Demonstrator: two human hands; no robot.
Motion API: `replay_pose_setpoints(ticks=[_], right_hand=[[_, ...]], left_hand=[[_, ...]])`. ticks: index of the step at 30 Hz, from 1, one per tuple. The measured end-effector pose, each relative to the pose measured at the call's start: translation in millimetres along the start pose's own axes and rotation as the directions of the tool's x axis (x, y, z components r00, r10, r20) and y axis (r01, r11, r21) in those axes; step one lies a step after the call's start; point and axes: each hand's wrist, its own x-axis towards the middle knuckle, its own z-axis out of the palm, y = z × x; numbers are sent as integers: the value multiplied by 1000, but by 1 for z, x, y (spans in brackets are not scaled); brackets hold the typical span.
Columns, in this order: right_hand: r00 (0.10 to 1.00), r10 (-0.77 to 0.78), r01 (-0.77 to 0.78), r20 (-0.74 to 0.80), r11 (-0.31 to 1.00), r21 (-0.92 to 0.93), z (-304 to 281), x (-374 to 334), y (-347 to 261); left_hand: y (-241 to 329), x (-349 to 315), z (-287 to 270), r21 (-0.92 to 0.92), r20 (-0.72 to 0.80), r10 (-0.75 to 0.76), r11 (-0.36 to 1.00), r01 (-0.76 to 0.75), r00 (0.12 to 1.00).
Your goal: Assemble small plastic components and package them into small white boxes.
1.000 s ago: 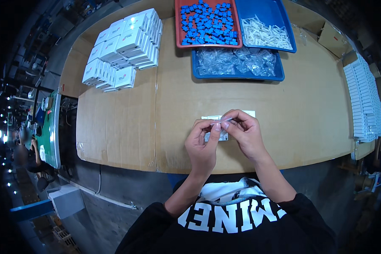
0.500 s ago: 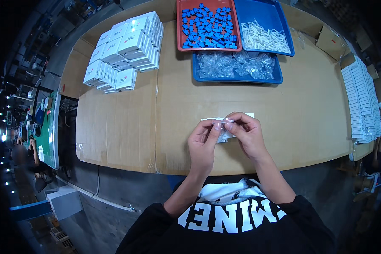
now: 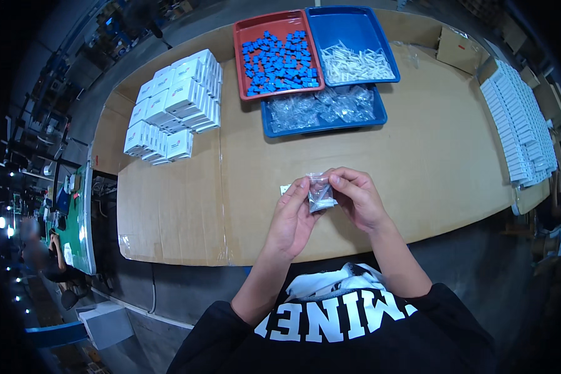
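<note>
Both my hands are raised over the near middle of the cardboard-covered table (image 3: 187,218), with a small clear plastic bag (image 3: 318,189) between them. My left hand (image 3: 293,218) pinches the bag's left edge between thumb and fingers. The upper right edge is gripped by my right hand (image 3: 359,198). Something whitish shows low in the bag, too small to name. Behind my left fingers, a bit of a flat white thing (image 3: 285,189) peeks out; my hands and the bag hide most of it.
White boxes (image 3: 168,103) are stacked at the back left. A red tray (image 3: 280,96) holds small blue parts, and a blue tray (image 3: 386,59) white sticks. Below them, another blue tray (image 3: 324,129) contains clear bags. More white boxes (image 3: 520,124) line the right edge. A person (image 3: 59,262) sits far left.
The bag's face has turned into view between my hands, which have spread slightly. My left hand sits a little lower. Trays and boxes have shifted in the picture as the view moved.
</note>
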Motion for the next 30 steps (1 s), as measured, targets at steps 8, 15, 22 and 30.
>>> replay_pose_setpoints(ticks=[8,15,22,30], right_hand=[[991,-18,3,136,994,114,-7,-10,0],[992,-112,124,60,962,-243,2,-30,2],[983,-148,171,108,951,-257,1,-53,24],[986,-163,167,40,943,-286,2,-91,29]], left_hand=[[-11,-8,4,-194,92,-93,975,110,991],[-29,-27,-3,235,25,333,914,-329,943],[-45,-52,-7,462,84,528,731,-502,845],[-59,-76,-19,304,-17,365,889,-343,931]])
